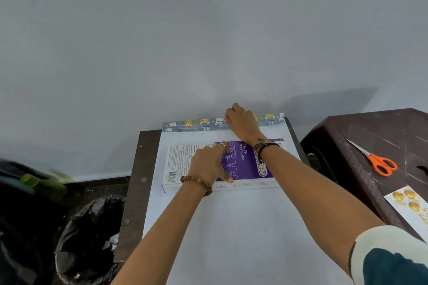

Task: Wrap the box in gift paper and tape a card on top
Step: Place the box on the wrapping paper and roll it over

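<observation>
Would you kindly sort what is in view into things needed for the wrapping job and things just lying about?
For the job:
box, under the left hand
gift paper, its rolled far edge in the right hand grip
scissors
card

Lying about:
black bin bag
green bottles
</observation>
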Motion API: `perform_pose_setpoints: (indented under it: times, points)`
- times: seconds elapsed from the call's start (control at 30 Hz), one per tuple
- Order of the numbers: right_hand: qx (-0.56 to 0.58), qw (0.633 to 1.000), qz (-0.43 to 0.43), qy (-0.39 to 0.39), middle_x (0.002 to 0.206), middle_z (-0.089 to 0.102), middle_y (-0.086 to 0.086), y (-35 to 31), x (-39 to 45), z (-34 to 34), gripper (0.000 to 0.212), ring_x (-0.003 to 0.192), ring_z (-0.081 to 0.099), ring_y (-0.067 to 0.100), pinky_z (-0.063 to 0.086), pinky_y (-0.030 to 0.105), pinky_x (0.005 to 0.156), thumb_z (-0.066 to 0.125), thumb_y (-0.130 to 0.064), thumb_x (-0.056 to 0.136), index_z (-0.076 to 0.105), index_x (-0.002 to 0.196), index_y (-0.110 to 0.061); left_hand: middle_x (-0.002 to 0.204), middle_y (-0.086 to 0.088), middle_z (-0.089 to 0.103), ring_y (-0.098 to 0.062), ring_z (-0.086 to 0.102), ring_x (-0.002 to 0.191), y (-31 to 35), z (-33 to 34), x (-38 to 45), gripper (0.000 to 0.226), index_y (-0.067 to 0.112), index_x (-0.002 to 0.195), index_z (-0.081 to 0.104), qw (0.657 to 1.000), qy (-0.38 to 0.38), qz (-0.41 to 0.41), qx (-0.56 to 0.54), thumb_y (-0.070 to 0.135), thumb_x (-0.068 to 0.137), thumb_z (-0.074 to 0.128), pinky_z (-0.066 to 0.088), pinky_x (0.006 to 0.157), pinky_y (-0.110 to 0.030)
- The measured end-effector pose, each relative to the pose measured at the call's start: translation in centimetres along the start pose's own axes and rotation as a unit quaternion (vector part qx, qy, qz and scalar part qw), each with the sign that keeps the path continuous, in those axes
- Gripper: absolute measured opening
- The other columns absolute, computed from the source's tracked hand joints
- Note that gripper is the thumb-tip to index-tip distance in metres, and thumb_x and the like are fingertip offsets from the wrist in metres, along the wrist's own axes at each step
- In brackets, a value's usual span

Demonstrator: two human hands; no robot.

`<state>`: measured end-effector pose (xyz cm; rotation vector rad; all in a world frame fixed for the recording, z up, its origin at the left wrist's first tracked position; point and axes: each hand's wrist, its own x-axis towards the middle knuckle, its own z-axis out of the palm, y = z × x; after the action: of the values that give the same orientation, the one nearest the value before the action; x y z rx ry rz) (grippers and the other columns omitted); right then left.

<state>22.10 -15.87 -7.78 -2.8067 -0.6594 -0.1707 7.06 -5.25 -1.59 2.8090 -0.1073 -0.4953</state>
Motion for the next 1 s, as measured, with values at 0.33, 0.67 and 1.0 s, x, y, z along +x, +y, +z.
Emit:
perform_pose_setpoints:
  times: [0.33, 0.67, 1.0]
  points:
    - [0.063, 0.997, -0.007, 0.046, 0.108, 0.058, 0.01, -0.1, -0.3, -0.4, 0.023, 0.089, 0.06, 0.027, 0.038, 0.034, 0.083, 0.049, -0.007, 0.091, 0.049, 0.114, -0.005, 0.125, -0.005, 0.056, -0.023, 0.055, 0.112, -0.2, 0.4, 0.2, 0.074, 0.019, 0.129, 0.039, 1.0, 0.012, 0.007, -0.007, 0.039, 0.069, 0.078, 0.042, 0.097, -0.032]
    - [-0.025, 0.975, -0.115, 0.187, 0.075, 0.074, 0.002, -1.6, -4.1, -2.7, 0.025, 0.064, 0.069, 0.017, 0.053, 0.036, 0.079, 0.08, -0.001, 0.063, 0.074, 0.085, -0.011, 0.129, -0.007, 0.054, -0.025, 0.054, 0.116, -0.1, 0.4, -0.4, 0.074, 0.015, 0.133, 0.04, 1.0, 0.019, 0.009, -0.017, 0.036, 0.072, 0.076, 0.043, 0.098, -0.034]
    - [0.005, 0.976, -0.075, 0.204, 0.064, 0.071, 0.0, -6.6, -16.0, -6.2, 0.047, 0.063, 0.07, 0.023, 0.057, 0.033, 0.064, 0.093, -0.011, 0.04, 0.075, 0.084, -0.016, 0.11, 0.0, 0.068, -0.019, 0.066, 0.096, -0.1, 4.0, -4.5, 0.037, 0.025, 0.122, 0.059, 0.98, 0.192, 0.004, 0.049, 0.036, 0.087, 0.061, 0.051, 0.076, -0.028]
